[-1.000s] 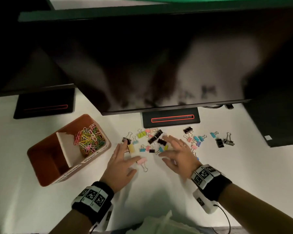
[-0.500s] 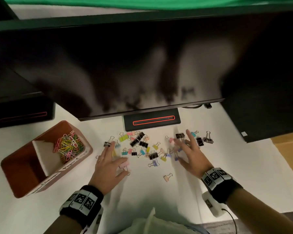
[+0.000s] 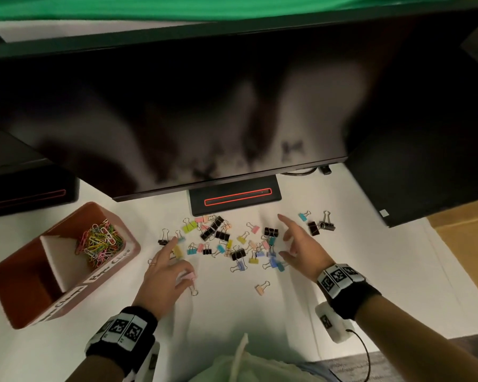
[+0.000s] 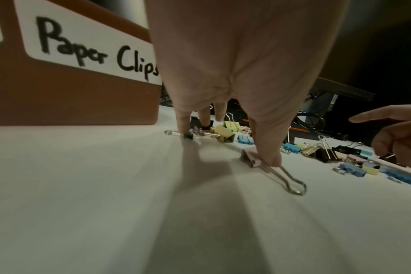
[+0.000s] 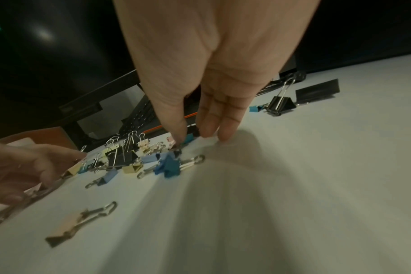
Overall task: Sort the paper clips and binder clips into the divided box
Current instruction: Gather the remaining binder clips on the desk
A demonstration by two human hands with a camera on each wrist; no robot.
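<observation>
A brown divided box [image 3: 25, 307] stands at the left; its far compartment holds coloured paper clips [image 3: 100, 244], and the near one looks empty. Its label reads "Paper Clips" [image 4: 94, 53]. Several coloured and black binder clips [image 3: 226, 241] lie scattered in front of the monitor stand. My left hand [image 3: 163, 274] lies spread on the table at the pile's left edge, thumb pressing a pink binder clip [image 4: 251, 157]. My right hand [image 3: 301, 252] hovers with straight, spread fingers over the pile's right side, its fingertips [image 5: 223, 135] near blue clips [image 5: 169, 165].
A large dark monitor [image 3: 204, 106] overhangs the desk, with its stand base [image 3: 235, 199] behind the pile. A peach clip [image 3: 261, 288] lies alone nearer me. Two black clips [image 3: 322, 226] lie at the far right. A pale plastic bag [image 3: 246, 365] lies at the near edge.
My right hand has slid rightward across the pile, and the clips lie more spread out, with one peach clip left alone. The left hand has stayed by the pink clip.
</observation>
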